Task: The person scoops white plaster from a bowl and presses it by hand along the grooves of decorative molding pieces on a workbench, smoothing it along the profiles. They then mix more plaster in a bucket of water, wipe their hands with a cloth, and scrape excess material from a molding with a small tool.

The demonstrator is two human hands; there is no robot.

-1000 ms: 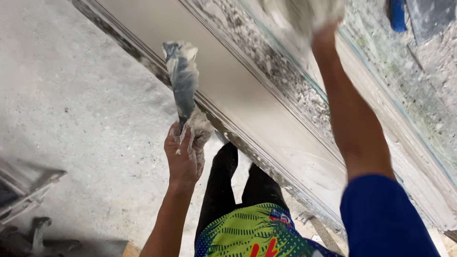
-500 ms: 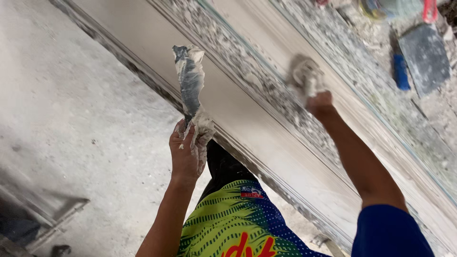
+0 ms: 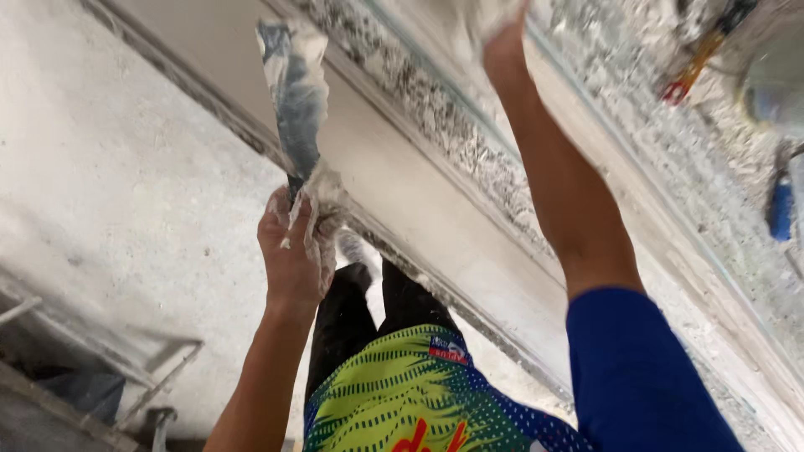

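While the left hand [image 3: 293, 255] stayed clenched around the handle of one plaster-caked trowel [image 3: 293, 100], blade pointing up as in the earlier frames, the view had moved closer and the metal frame [image 3: 142, 368] at lower left sat higher in shot. One long pale plastered beam [image 3: 402, 180] ran diagonally across the middle, just behind the trowel. The right hand [image 3: 498, 29] had risen from mid-beam half a second before to the top edge, pressed against the rough speckled strip [image 3: 435, 117]; it was blurred and cropped, so I cannot tell whether its fingers were spread or closed. At far right, two tools lay on the gritty surface: one red-handled tool [image 3: 691, 75], one blue-handled tool [image 3: 780, 209].
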